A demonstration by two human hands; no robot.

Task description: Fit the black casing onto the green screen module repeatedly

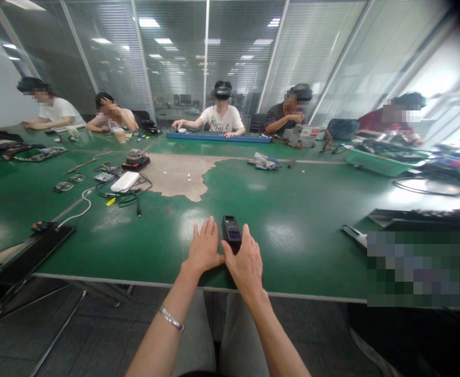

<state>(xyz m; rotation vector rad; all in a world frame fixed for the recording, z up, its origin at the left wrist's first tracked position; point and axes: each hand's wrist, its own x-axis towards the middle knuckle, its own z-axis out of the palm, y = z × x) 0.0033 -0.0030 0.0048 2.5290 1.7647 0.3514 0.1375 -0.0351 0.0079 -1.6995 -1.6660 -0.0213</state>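
A small black device (231,232) with a little blue-lit screen lies on the green table (292,209) near its front edge. My left hand (205,247) rests flat on the table just left of the device, fingers stretched out and together. My right hand (246,259) lies to the right of the device, fingers extended along its side and thumb near its near end. Both hands flank the device and neither grips it. A silver bracelet (170,318) sits on my left wrist.
Several people sit along the far side and work on electronics. A white box with black cables (125,181) lies at centre left, a worn bare patch (177,175) mid-table, a black tray (29,251) at the left edge, a green bin (382,162) at right.
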